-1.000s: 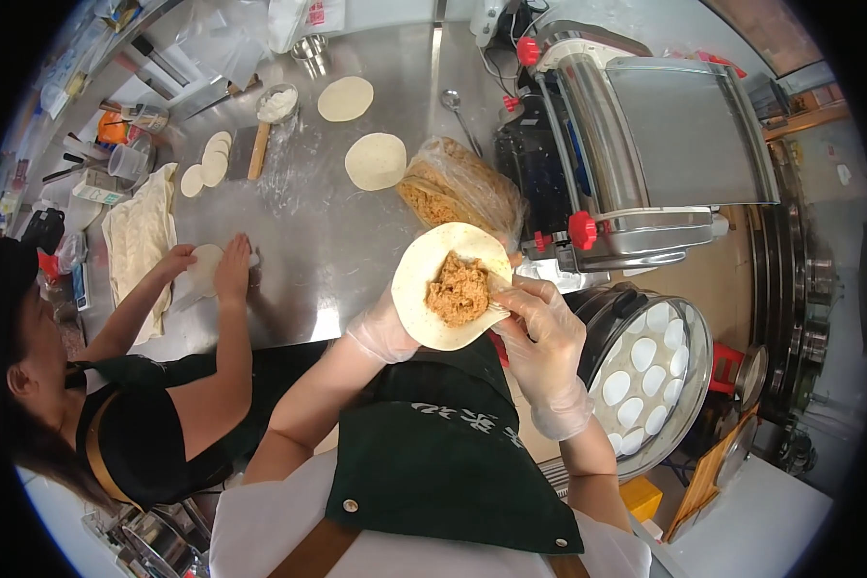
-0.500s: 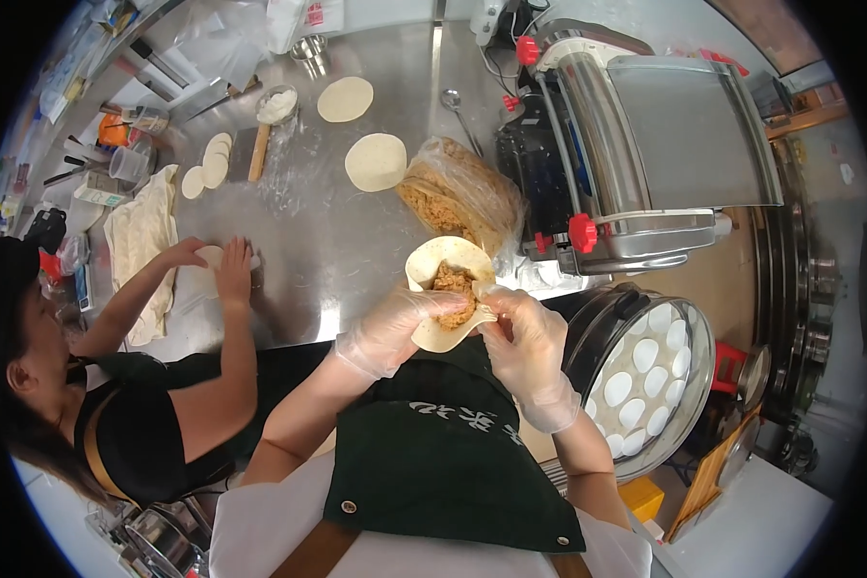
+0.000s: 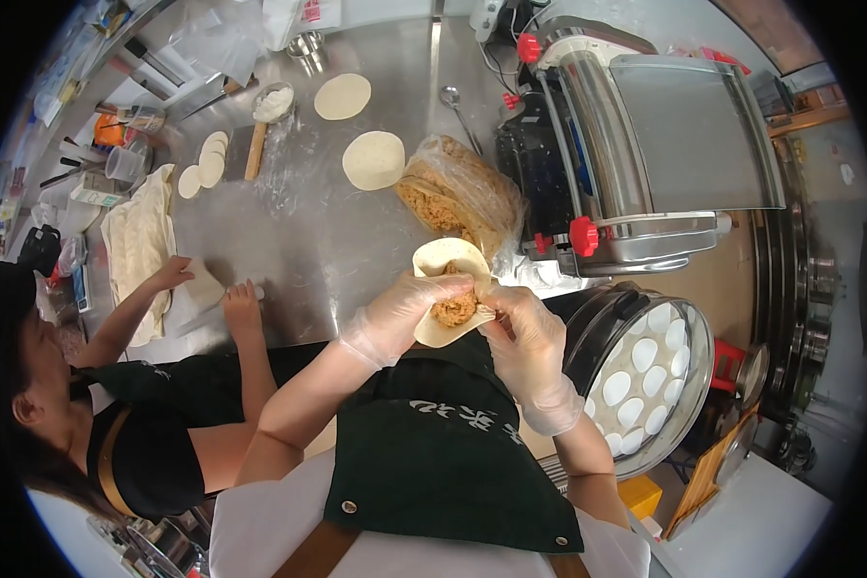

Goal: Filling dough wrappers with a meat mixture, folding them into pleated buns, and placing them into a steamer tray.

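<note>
A round dough wrapper (image 3: pixel 450 252), cupped round a mound of brown crumbly filling (image 3: pixel 456 310), is held in front of my apron. My left hand (image 3: pixel 395 313), in a clear plastic glove, supports its left side, with the thumb pressed on the filling. The gloved right hand (image 3: pixel 530 342) pinches gathered pleats at the wrapper's right edge. Just beyond lies a clear plastic bag of filling (image 3: pixel 462 193), its mouth towards me. Two flat wrappers rest on the steel table: one (image 3: pixel 374 161) beside the bag, another (image 3: pixel 343 96) farther back.
At left, a co-worker's hands (image 3: pixel 243 303) are at a dough piece near a long folded dough sheet (image 3: pixel 135 246). A dough-rolling machine (image 3: pixel 626 144) stands right. Below it, a round steamer tray (image 3: pixel 602 387) holds several white discs. A spoon (image 3: pixel 451 96) and flour bowl (image 3: pixel 274 101) lie farther back.
My left thumb has moved farther over the filling, and the wrapper's opening looks narrower. The co-worker's hands have drawn apart and lower around the dough piece.
</note>
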`<state>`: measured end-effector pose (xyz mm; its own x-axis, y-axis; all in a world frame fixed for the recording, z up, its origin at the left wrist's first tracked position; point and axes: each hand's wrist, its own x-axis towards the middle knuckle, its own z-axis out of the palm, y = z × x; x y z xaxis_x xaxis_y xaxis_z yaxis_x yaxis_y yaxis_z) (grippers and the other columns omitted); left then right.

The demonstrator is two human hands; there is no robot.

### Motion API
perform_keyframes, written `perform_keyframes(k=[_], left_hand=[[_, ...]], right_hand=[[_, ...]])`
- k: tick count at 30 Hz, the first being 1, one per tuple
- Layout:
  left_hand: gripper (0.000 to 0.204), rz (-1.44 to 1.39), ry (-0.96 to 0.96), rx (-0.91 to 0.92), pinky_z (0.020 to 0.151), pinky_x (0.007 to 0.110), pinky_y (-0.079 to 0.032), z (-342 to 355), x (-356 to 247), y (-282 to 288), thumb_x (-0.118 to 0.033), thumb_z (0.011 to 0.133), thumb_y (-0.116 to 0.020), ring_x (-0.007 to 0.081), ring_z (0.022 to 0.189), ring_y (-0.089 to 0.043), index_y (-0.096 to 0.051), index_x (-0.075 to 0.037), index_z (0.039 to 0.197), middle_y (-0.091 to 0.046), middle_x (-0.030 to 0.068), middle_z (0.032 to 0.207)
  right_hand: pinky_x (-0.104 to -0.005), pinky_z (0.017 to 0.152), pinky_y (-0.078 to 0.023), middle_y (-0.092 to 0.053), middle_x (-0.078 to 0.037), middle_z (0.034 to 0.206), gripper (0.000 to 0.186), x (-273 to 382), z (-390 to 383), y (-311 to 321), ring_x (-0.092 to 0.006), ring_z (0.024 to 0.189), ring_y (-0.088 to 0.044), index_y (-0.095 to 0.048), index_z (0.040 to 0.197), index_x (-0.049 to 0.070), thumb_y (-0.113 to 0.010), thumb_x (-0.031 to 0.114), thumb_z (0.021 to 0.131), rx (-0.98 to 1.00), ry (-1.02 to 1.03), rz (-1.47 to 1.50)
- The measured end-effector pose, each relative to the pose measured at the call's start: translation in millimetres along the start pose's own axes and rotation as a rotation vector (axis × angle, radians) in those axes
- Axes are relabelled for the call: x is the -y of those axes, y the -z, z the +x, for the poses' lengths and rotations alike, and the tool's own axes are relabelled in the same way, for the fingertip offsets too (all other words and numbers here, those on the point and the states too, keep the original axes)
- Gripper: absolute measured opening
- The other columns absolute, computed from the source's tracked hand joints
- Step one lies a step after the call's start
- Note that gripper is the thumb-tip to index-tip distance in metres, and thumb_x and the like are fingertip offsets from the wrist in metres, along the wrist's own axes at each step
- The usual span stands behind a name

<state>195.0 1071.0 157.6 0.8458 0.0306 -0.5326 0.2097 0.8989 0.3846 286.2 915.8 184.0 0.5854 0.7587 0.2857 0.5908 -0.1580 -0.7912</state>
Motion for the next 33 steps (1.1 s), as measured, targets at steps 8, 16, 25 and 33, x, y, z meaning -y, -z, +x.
perform_keyframes(k=[8,16,25,33], left_hand=[[0.039,0.115,-0.101,-0.022,0.090,0.032,-0.051,3,-3,-8,-0.006,0.086,-0.067,0.0171,0.101,-0.063,-0.054,-0.002,0.123,-0.064,0.0076,0.112],[0.033,0.263,-0.109,0.017,0.086,0.029,-0.051,10,-2,5,-0.005,0.085,-0.068,0.0139,0.097,-0.062,-0.059,-0.002,0.117,-0.065,0.0063,0.107],[0.035,0.456,-0.028,0.007,0.087,0.027,-0.049,10,-15,2,-0.007,0.085,-0.069,0.0117,0.095,-0.061,-0.059,0.000,0.117,-0.065,0.0049,0.106],[0.033,0.467,-0.069,0.007,0.085,0.026,-0.048,13,-16,0,-0.009,0.085,-0.069,0.0108,0.094,-0.060,-0.060,0.000,0.116,-0.065,0.0031,0.103]], right_hand=[[-0.0314,0.054,-0.050,-0.063,-0.010,0.085,0.032,-3,-7,-4,-0.0229,0.064,-0.063,-0.061,0.099,0.004,-0.074,-0.004,0.071,-0.087,-0.207,-0.013],[-0.0311,0.054,-0.050,-0.065,-0.010,0.081,0.030,-17,-8,-3,-0.0225,0.060,-0.063,-0.062,0.098,0.005,-0.076,-0.001,0.072,-0.008,0.085,-0.211],[-0.0280,0.059,-0.054,-0.067,-0.011,0.078,0.026,-7,0,-2,-0.0188,0.065,-0.068,-0.064,0.104,0.002,-0.073,0.000,0.080,0.066,-0.438,0.179],[-0.0223,0.059,-0.052,-0.067,-0.004,0.075,0.034,-16,-4,-11,-0.0080,0.063,-0.064,-0.063,0.110,0.003,-0.075,0.001,0.079,-0.030,-0.110,-0.070]])
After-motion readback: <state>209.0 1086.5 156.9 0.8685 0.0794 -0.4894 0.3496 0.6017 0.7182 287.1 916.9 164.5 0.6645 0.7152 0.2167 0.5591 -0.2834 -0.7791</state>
